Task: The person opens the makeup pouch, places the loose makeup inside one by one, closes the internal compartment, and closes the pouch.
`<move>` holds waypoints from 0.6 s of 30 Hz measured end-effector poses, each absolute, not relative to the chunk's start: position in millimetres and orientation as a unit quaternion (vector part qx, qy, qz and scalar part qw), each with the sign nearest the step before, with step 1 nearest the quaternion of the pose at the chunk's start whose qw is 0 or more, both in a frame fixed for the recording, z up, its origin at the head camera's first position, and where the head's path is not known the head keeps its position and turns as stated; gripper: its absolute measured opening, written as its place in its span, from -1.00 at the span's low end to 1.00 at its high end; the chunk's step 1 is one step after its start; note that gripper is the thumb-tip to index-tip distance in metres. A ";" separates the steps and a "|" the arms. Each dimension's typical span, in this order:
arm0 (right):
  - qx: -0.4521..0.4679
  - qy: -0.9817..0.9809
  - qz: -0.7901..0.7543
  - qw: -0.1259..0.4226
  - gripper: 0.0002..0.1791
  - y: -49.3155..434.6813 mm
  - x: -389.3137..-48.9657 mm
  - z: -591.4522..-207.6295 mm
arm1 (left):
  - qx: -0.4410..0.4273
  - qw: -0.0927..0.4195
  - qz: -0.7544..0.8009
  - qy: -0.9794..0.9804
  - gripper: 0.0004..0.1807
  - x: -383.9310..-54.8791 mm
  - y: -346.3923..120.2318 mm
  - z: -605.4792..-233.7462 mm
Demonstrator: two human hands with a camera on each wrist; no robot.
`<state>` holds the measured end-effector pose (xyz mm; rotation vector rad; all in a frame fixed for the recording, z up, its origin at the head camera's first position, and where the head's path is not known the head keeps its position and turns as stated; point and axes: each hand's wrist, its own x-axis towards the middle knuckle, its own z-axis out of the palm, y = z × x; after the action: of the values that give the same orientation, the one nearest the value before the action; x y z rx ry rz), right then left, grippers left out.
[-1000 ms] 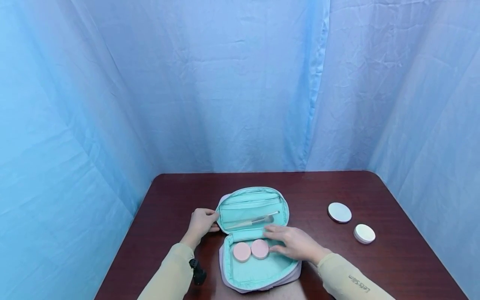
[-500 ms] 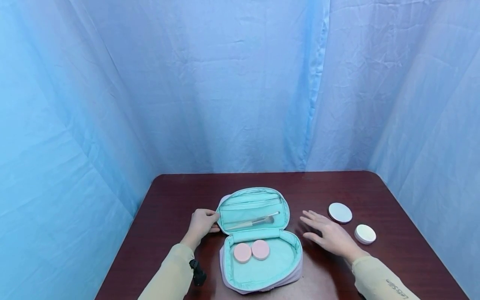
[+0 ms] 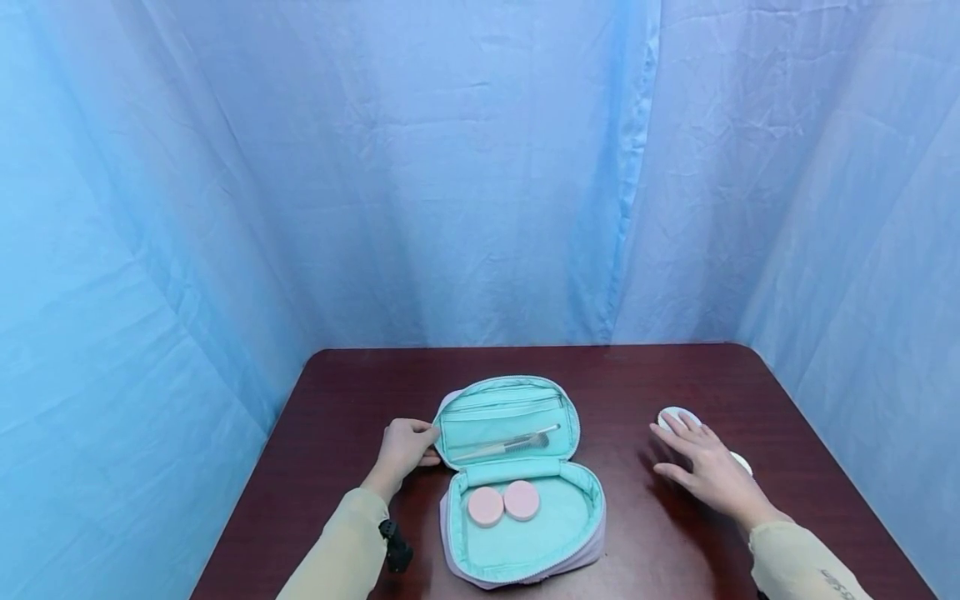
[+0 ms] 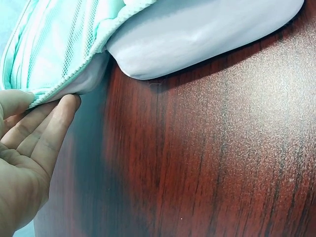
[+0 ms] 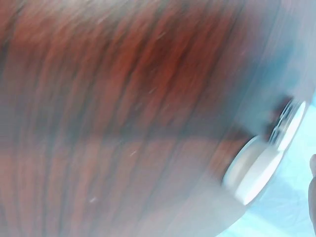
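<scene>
Left hand [image 3: 401,450] pinches the bag's [image 3: 517,554] lid edge; a tug could slide the pink pots [image 3: 486,507] inside. Right hand [image 3: 705,471] spread over the disc [image 3: 675,411], contact unclear; palm could bump the half-hidden tin [image 3: 742,461]. Both sit on tabletop [image 3: 630,375], right of bag.

Head view: bright, cool, fairly even light; blue curtain [image 3: 480,183] palest well left of the cosmetic pouch [image 3: 525,546]. Dark tabletop [image 3: 622,392] shows soft sheen just right of the pouch; farther right, a dark patch, shadow or reflection, beside the right hand [image 3: 708,471]. Left wrist: whitish glare on tabletop beside the pouch, its mesh lining [image 4: 74,42] nearly overexposed. Right wrist: tabletop motion-blurred, round white-topped containers [image 5: 259,177] soft-edged, bluish haze around them.
</scene>
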<state>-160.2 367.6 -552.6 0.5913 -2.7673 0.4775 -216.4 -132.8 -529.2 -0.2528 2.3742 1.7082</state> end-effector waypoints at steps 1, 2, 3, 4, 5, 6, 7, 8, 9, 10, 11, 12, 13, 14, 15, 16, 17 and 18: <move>0.198 -0.957 0.168 0.132 -0.28 371.9 -158.7 -553.3 | -0.085 0.103 0.579 0.804 -0.73 -216.3 -132.7 -529.4; 0.192 -0.958 0.171 0.129 -0.28 376.2 -157.2 -553.9 | -0.084 0.104 0.579 0.804 -0.73 -216.3 -132.7 -529.6; 0.185 -0.959 0.174 0.127 -0.27 380.0 -155.7 -554.6 | -0.084 0.105 0.579 0.804 -0.73 -216.3 -132.7 -529.6; 0.180 -0.960 0.177 0.125 -0.27 383.8 -153.9 -555.6 | -0.084 0.105 0.579 0.805 -0.72 -216.2 -132.7 -529.7; 0.176 -0.960 0.178 0.125 -0.26 387.2 -152.1 -556.7 | -0.084 0.106 0.578 0.805 -0.72 -216.2 -132.8 -529.7; 0.174 -0.960 0.178 0.125 -0.26 390.4 -150.3 -557.7 | -0.084 0.107 0.578 0.805 -0.72 -216.1 -132.8 -529.4; 0.173 -0.961 0.177 0.127 -0.26 393.5 -148.4 -558.8 | -0.084 0.108 0.578 0.805 -0.72 -216.0 -132.9 -529.3; 0.171 -0.961 0.176 0.129 -0.26 396.4 -146.6 -559.6 | -0.084 0.108 0.577 0.805 -0.72 -216.0 -132.9 -529.1; 0.168 -0.961 0.175 0.129 -0.25 399.1 -144.7 -559.9 | -0.085 0.109 0.578 0.804 -0.72 -216.0 -132.9 -528.9; 0.166 -0.962 0.176 0.129 -0.25 401.7 -142.9 -560.0 | -0.085 0.109 0.578 0.804 -0.72 -216.1 -132.8 -528.8; 0.162 -0.962 0.179 0.129 -0.25 404.4 -141.4 -560.3 | -0.085 0.110 0.578 0.804 -0.72 -216.1 -132.8 -528.6; 0.157 -0.963 0.182 0.124 -0.25 407.0 -140.1 -560.2 | -0.085 0.110 0.579 0.804 -0.72 -216.0 -132.8 -528.5; 0.151 -0.963 0.189 0.119 -0.24 409.4 -138.9 -559.8 | -0.085 0.110 0.579 0.804 -0.72 -216.1 -132.7 -528.3; 0.144 -0.963 0.195 0.113 -0.24 411.6 -137.9 -559.4 | -0.085 0.109 0.579 0.803 -0.72 -216.3 -132.6 -528.2; 0.139 -0.964 0.202 0.107 -0.23 413.8 -137.2 -559.1 | -0.086 0.109 0.580 0.803 -0.72 -216.5 -132.4 -528.1; 0.134 -0.963 0.210 0.105 -0.23 415.6 -136.5 -559.2 | -0.087 0.108 0.580 0.802 -0.72 -216.6 -132.2 -527.9; 0.129 -0.962 0.218 0.101 -0.22 417.4 -136.0 -559.1 | -0.087 0.108 0.580 0.803 -0.72 -216.6 -132.0 -527.6; 0.124 -0.961 0.224 0.100 -0.22 418.8 -135.3 -559.0 | -0.088 0.107 0.580 0.803 -0.72 -216.8 -131.7 -527.3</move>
<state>-135.3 418.8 -559.0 0.3680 -2.8425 0.6633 -216.8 -131.7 -527.3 -0.2597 2.3632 1.7083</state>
